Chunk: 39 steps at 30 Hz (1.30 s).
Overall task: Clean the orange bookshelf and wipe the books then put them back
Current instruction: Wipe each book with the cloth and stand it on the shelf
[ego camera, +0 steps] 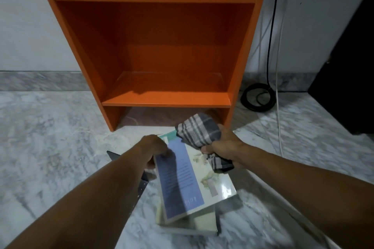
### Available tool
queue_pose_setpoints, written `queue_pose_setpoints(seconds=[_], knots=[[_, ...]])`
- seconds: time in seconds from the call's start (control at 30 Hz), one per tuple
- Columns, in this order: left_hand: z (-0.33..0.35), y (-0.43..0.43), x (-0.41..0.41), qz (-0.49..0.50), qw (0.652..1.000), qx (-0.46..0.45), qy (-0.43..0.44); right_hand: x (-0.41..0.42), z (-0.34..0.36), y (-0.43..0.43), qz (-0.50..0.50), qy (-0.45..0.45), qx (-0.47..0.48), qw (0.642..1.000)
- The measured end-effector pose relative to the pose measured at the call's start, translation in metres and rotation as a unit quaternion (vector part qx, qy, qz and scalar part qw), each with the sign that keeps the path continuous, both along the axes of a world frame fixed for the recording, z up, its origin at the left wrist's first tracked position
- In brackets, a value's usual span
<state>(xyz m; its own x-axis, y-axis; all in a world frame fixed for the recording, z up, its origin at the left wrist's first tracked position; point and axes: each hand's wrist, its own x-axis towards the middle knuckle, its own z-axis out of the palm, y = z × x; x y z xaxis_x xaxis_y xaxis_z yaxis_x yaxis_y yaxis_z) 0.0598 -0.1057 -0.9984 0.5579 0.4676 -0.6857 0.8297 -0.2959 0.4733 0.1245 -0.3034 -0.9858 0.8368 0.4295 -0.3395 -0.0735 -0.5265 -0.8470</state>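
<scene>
Gleaming pale book (pixel 193 181), blue panel; striped grey cloth (pixel 197 129)

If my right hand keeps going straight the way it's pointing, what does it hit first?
Probably the top book, near its far end, with the striped cloth in the right hand leading; the left hand holding that book lies just beyond. Depth is unclear.

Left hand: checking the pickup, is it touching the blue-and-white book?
Touching. Head view shows the left hand gripping the blue-and-white book at its upper edge, thumb on cover.
</scene>
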Motion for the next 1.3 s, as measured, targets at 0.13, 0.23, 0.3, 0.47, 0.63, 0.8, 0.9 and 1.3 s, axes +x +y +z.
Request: queue_pose_setpoints(seconds=[0.13, 0.23, 0.3, 0.47, 0.63, 0.8, 0.9, 1.3], knots=[[0.031, 0.011, 0.011, 0.097, 0.959, -0.142, -0.227, 0.006, 0.018, -0.008, -0.04, 0.016, 0.065, 0.997], [0.053, 0.008, 0.013, 0.093, 0.894, -0.267, -0.347, 0.002, 0.039, -0.007, -0.046, 0.025, 0.093, 0.994], [0.065, 0.007, 0.012, 0.087, 0.886, -0.272, -0.364, 0.004, 0.057, -0.001, -0.03, -0.063, 0.036, 0.997], [0.084, 0.012, 0.005, 0.069, 0.874, -0.243, -0.415, 0.032, 0.125, 0.017, -0.033, -0.384, -0.066, 0.92], [0.097, 0.026, 0.001, 0.073, 0.814, -0.327, -0.475, 0.033, 0.177, 0.053, 0.05, -0.571, -0.113, 0.811], [0.117, 0.037, -0.005, 0.117, 0.798, -0.312, -0.503, -0.039, 0.073, 0.044, 0.243, -0.577, -0.169, 0.761], [0.115, 0.052, -0.012, 0.107, 0.819, -0.236, -0.513, -0.073, 0.024, 0.014, 0.436, -0.615, -0.176, 0.633], [0.116, 0.054, -0.021, 0.093, 0.825, -0.249, -0.499, 0.016, 0.077, 0.049, 0.12, -0.588, -0.121, 0.79]])
